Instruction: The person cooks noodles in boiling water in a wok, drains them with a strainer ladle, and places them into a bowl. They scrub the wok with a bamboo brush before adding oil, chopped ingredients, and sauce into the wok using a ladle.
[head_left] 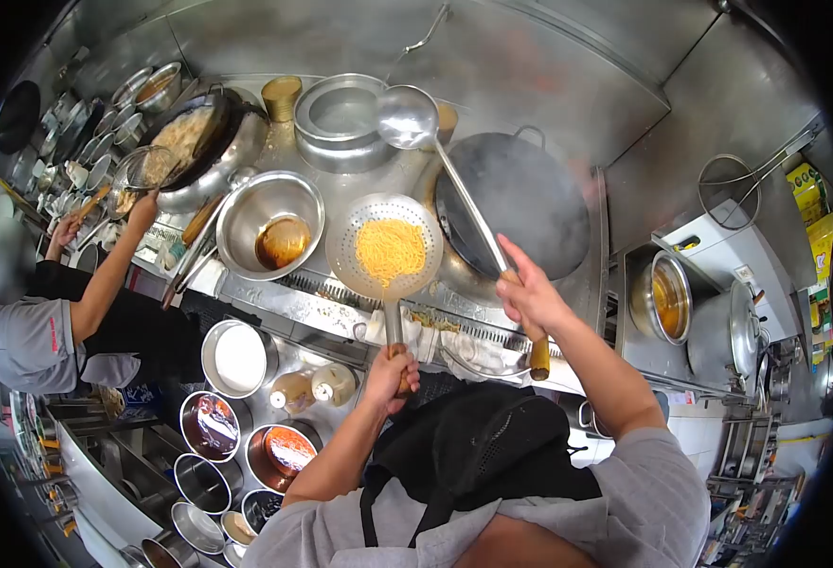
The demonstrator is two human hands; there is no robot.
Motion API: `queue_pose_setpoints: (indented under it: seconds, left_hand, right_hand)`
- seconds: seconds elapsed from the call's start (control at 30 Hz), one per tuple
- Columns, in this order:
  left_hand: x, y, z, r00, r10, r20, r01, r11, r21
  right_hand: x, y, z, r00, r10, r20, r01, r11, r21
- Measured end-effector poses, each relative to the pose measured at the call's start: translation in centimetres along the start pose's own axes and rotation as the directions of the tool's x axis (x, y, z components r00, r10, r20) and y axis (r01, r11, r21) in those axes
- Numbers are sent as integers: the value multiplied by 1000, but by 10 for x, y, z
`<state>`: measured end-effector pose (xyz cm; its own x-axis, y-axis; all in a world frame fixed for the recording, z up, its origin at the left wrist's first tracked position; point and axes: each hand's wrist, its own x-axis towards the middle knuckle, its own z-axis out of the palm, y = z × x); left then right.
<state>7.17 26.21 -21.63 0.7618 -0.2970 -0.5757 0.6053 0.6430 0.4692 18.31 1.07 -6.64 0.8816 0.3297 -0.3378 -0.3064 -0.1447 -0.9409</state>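
Observation:
My left hand (392, 381) is closed around the handle of a perforated strainer (345, 248). Yellow noodles (390, 250) lie in the strainer's bowl, with a strand hanging near the handle side. My right hand (533, 295) grips the wooden-ended handle of a long ladle (407, 117), index finger stretched along it. The ladle's bowl is raised over the back of the stove. To the right of the strainer sits a dark wok (511, 213), with steam rising from it. A steel bowl (236, 222) with brown liquid stands left of the strainer.
Behind stands a lidded-looking steel pot (340, 142). At left a co-worker (42, 341) handles a wire skimmer at another wok (189, 142). Sauce pots (210, 426) and squeeze bottles (334, 384) are near my left elbow. A pot with brownish liquid (662, 298) is at right.

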Motion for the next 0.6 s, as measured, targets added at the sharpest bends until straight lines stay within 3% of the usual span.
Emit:
queue_pose_setpoints:
  seconds: [0.03,0.1,0.17,0.23,0.27,0.33,0.37,0.4,0.43,0.47,0.5,0.57,0.6]
  left_hand:
    - [-5,3,4,1000,12,4,-12,1000,5]
    - [-14,9,7,999,-22,34,21,999,30]
    - [-20,9,8,1000,-19,21,18,998,53]
    - [-25,7,11,1000,-24,18,22,996,90]
    - [-25,4,12,1000,-24,5,24,995,99]
    - [-23,-1,15,1000,-7,-4,8,994,113]
    - [-21,-6,17,1000,-8,-11,9,993,118]
    - [-17,-14,17,999,29,-39,-24,992,122]
    - [-16,-18,23,998,45,-53,-39,991,125]
    - [-18,-19,32,994,78,-78,-67,988,137]
    - [-19,-17,41,989,108,-102,-91,984,156]
    - [-24,-18,54,980,140,-144,-106,970,218]
    - [-25,-18,56,978,154,-139,-125,972,199]
  right_hand:
    - [14,-1,-6,1000,-13,2,13,1000,-2]
    - [49,-5,-16,1000,-8,2,7,973,231]
    - [91,-15,-26,999,-26,19,19,952,304]
    - [136,-23,-36,997,58,42,-71,833,548]
    - [158,-26,-36,998,43,51,-64,832,550]
    - [206,-29,-28,999,37,20,-42,849,527]
    - [238,-27,-23,999,-33,5,29,927,374]
    - [261,-31,-8,996,-5,-90,22,980,197]
    - [305,-14,2,984,-136,-115,147,985,87]
    - [347,-5,14,966,-202,-164,167,965,-204]
    - [378,0,24,964,-195,-179,80,860,-504]
    - [411,-6,38,942,-219,-253,48,837,-545]
    - [448,-9,35,995,47,-84,-50,998,-29]
